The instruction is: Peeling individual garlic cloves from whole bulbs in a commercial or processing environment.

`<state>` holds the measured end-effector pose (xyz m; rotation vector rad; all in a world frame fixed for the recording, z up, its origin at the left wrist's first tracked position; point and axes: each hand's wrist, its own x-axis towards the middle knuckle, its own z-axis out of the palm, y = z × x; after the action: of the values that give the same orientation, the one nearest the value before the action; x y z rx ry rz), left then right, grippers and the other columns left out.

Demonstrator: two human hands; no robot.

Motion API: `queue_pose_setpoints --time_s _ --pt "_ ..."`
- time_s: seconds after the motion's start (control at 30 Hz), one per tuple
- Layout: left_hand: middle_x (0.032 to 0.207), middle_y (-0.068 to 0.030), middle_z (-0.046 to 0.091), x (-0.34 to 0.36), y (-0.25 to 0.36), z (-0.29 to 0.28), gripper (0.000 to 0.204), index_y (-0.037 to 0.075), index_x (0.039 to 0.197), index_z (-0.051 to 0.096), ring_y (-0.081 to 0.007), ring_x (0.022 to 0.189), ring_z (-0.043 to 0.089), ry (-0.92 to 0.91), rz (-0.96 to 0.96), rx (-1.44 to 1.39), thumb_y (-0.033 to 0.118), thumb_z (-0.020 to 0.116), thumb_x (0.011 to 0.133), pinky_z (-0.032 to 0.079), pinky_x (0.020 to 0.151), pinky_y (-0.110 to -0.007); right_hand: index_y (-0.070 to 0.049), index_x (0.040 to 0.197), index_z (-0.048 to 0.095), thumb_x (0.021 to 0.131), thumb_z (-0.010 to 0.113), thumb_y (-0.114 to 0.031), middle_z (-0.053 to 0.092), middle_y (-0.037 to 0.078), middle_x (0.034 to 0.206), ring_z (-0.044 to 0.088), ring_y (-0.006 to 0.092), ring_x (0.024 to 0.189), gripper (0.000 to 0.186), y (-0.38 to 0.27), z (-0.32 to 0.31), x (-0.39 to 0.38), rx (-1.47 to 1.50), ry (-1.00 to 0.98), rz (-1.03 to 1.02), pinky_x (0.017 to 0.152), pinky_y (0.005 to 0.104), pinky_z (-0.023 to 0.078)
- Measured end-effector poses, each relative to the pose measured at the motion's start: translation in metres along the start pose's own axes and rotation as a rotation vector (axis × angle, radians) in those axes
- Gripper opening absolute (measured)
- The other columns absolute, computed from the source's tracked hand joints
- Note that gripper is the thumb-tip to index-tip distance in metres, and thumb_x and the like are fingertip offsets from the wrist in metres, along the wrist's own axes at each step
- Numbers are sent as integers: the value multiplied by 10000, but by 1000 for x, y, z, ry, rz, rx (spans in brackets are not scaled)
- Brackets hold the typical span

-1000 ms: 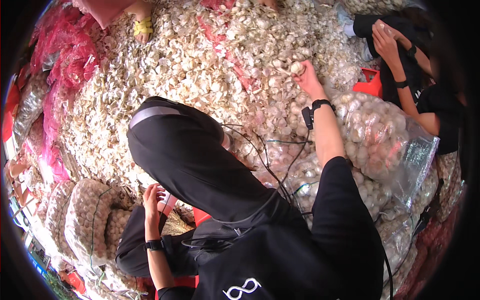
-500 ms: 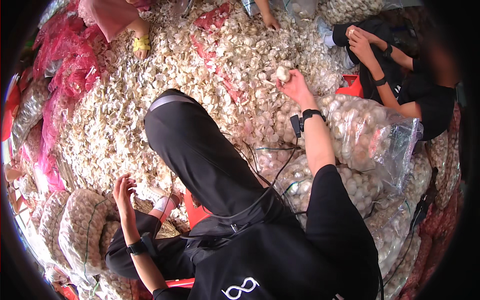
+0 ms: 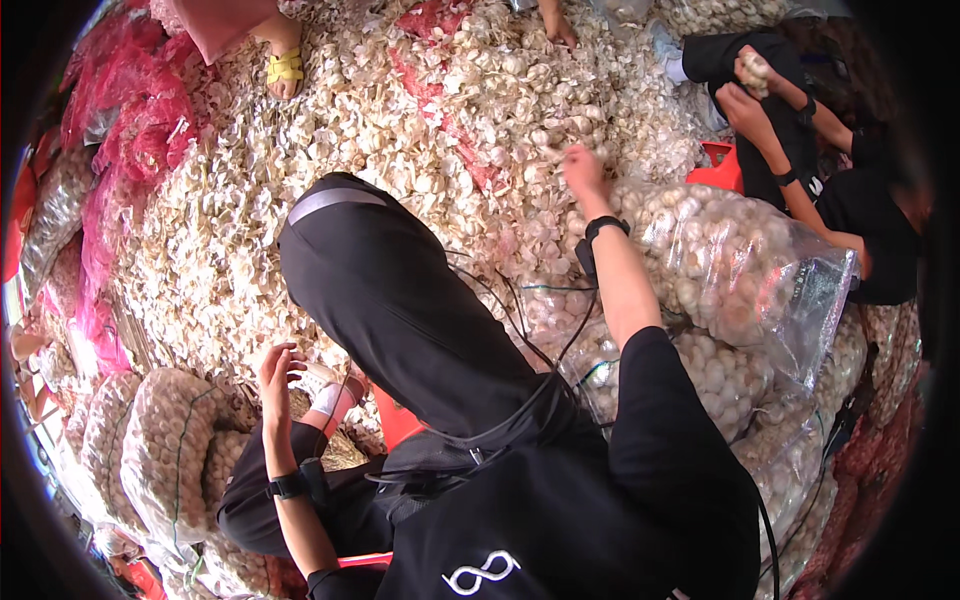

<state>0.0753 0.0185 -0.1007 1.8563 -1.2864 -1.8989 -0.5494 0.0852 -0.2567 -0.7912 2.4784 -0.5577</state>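
R hand (image 3: 585, 172) was held at garlic pile (image 3: 370, 140), arm outstretched, prob. for reach; whether a bulb was gripped couldn't be told. L hand (image 3: 279, 368), apparently empty w/ fingers loosely open, was held clear, nr sock (image 3: 335, 396). Bagged garlic (image 3: 710, 255) was set by R forearm, prob. for handiness.

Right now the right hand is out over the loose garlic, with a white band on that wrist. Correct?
Not quite: the wristband is black, not white, as the head view shows. The rest holds: the right hand is out over the loose garlic.
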Motion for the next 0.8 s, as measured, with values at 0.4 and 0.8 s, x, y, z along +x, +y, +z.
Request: queue_pose_setpoints --time_s 0.4,0.8 --pt "900 -42 658 13 -12 9 300 30 1123 585 -103 778 593 -52 -22 13 273 476 986 434 687 -238 -89 1156 607 865 604 -385 518 156 1285 521 353 1154 415 -58 29 3 -157 172 50 936 465 438" --pt "875 -53 658 13 -35 10 291 7 1101 577 -113 763 597 -31 -52 44 257 490 980 444 675 -251 -87 1268 532 821 678 -382 540 132 1299 479 357 1225 555 -106 48 48 -375 73 -172 1040 479 364"
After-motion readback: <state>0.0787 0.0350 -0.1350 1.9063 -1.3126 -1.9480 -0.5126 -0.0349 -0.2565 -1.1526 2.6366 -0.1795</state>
